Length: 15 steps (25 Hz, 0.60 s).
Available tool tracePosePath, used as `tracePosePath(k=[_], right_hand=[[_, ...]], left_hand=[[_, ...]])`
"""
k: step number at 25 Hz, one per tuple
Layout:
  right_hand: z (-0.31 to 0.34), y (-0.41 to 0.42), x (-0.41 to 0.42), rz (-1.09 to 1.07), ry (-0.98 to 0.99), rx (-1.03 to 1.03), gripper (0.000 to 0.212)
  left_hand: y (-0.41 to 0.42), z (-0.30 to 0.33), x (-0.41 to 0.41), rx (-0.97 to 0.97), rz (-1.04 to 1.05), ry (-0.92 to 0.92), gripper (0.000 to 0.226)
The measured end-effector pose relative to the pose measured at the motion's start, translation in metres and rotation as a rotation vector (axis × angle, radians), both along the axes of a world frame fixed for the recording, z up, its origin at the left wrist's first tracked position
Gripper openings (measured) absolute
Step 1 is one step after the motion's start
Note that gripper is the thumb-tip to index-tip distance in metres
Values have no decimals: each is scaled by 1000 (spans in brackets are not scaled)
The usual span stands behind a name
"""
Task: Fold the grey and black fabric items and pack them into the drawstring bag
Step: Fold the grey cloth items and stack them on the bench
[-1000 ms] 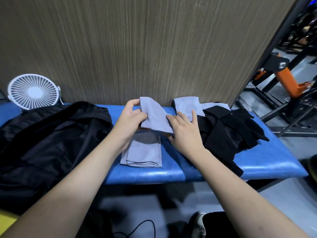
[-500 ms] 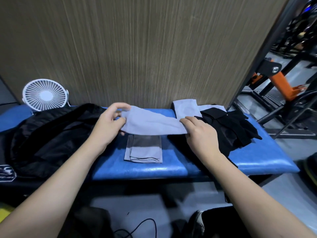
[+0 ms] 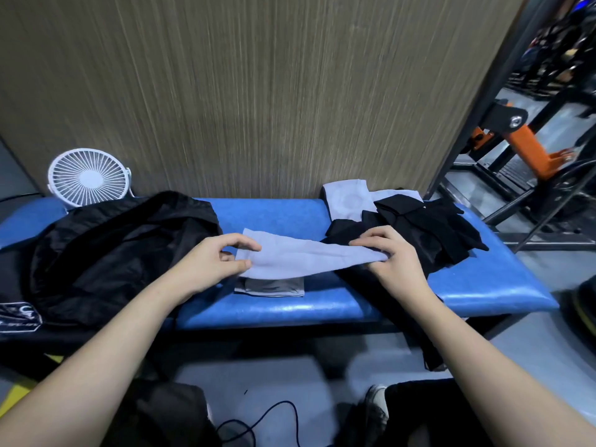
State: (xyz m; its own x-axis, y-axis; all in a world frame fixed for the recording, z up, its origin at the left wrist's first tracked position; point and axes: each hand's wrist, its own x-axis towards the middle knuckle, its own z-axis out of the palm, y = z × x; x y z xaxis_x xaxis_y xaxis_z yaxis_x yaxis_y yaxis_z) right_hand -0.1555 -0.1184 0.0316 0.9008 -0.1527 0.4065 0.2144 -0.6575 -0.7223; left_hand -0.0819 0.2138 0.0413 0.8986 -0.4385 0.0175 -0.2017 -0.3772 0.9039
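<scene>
Stretching a light grey fabric strip (image 3: 306,257) across the centre of the frame, a person pinches its left end between thumb and fingertips of the left hand (image 3: 214,263) and grips its right end in the curled fingers of the right hand (image 3: 392,257); the strip hangs taut above a blue padded bench (image 3: 274,309), directly over a darker grey folded piece (image 3: 270,287) that lies flat near the bench's front edge; to the right of centre, a heap of black fabric items (image 3: 419,229) sprawls on the bench, touching the right hand, with a second light grey piece (image 3: 346,198) lying partly beneath it at the back; at the left of the frame a black drawstring bag (image 3: 113,253) lies slumped over the bench, its mouth facing the centre; a small white desk fan (image 3: 87,178) stands at the upper left against a wood-grain wall panel (image 3: 258,91); orange and black gym equipment (image 3: 522,141) fills the upper right.
</scene>
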Motion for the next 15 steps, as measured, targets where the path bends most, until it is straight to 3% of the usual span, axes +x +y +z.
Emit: tracePosePath(k=[4, 10, 15], right_hand=[[2, -5, 1, 30, 126, 182, 44], [-9, -18, 7, 154, 111, -173, 37], [-15, -21, 9, 102, 168, -197, 42]], left_hand=[[-6, -3, 6, 32, 21, -15, 26], [-12, -12, 13, 199, 6, -120, 29], [-8, -21, 12, 283, 9, -135, 29]])
